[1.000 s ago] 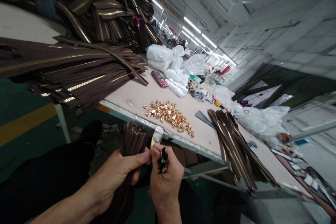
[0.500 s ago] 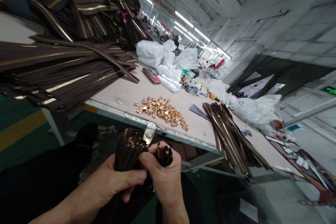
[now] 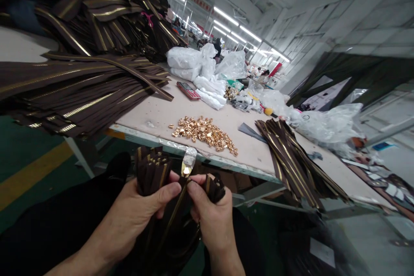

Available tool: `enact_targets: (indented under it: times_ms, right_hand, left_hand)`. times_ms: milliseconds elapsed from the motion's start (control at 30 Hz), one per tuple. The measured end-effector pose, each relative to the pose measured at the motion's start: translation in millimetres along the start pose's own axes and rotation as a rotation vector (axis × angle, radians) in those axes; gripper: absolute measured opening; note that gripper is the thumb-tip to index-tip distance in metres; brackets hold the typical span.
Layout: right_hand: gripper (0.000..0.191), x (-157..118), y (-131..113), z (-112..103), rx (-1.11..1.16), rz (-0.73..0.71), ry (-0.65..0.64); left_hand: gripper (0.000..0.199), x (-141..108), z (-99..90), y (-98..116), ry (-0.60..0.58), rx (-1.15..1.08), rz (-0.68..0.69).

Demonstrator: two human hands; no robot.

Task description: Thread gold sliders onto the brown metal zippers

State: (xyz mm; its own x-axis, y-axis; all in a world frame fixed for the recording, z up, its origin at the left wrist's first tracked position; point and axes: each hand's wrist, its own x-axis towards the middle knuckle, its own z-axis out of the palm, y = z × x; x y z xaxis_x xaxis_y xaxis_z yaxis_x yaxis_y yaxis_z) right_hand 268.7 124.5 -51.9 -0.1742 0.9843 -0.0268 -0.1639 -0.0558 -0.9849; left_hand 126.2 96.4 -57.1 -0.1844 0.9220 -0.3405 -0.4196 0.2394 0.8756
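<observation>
My left hand [image 3: 136, 213] is closed around a thick bundle of dark brown zipper tapes [image 3: 151, 172] with gold teeth, their cut ends pointing up. A smaller bundle of zipper tapes [image 3: 215, 187] is gripped in my right hand [image 3: 215, 222]. Between the two hands one single zipper tape [image 3: 173, 215] hangs down, its top end pinched by my right thumb and finger. That end is right at a taped fixture [image 3: 188, 159] on the table edge, where a gold zipper slider [image 3: 186, 170] seems to sit. A heap of gold zipper sliders [image 3: 205, 133] lies just behind.
Large stacks of zipper tapes [image 3: 74, 90] cover the table's left side. Another bunch of tapes [image 3: 287, 155] hangs over the edge at right, beside a grey strip [image 3: 250, 131]. A red phone [image 3: 188, 91] and white plastic bags [image 3: 184, 62] lie farther back.
My hands have moved apart, and a single zipper tape now shows between them at the fixture. The right hand with its bundle shifted right; the left bundle shifted slightly left.
</observation>
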Motion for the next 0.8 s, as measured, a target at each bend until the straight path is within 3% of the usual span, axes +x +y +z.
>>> enact_targets:
  times_ms: [100, 167, 300, 367, 433, 567, 800]
  right_hand:
    - [0.023, -5, 1, 2, -0.143, -0.077, -0.021]
    - [0.018, -7, 1, 3, -0.284, -0.207, -0.010]
    - [0.010, -9, 5, 3, -0.602, -0.735, -0.026]
    - [0.015, -10, 8, 4, -0.629, -0.889, -0.048]
    - [0.013, -11, 11, 6, -0.571, -0.822, -0.011]
    - [0.014, -12, 11, 10, -0.331, -0.438, 0.095]
    - [0.028, -10, 10, 12, -0.031, -0.059, 0.044]
  left_hand:
    - [0.042, -2, -0.9, -1, -0.074, 0.082, 0.048]
    - [0.054, -3, -0.3, -2, -0.080, 0.078, 0.048]
    - [0.060, -3, 2.5, -4, -0.088, -0.079, -0.140]
    - [0.062, -3, 3.7, -5, -0.082, -0.122, -0.243]
    - [0.066, -3, 4.2, -4, -0.078, -0.131, -0.302]
    - [0.063, -5, 3.6, -2, -0.092, -0.127, -0.301]
    - [0.062, -5, 5.0, 1, -0.085, -0.171, -0.315]
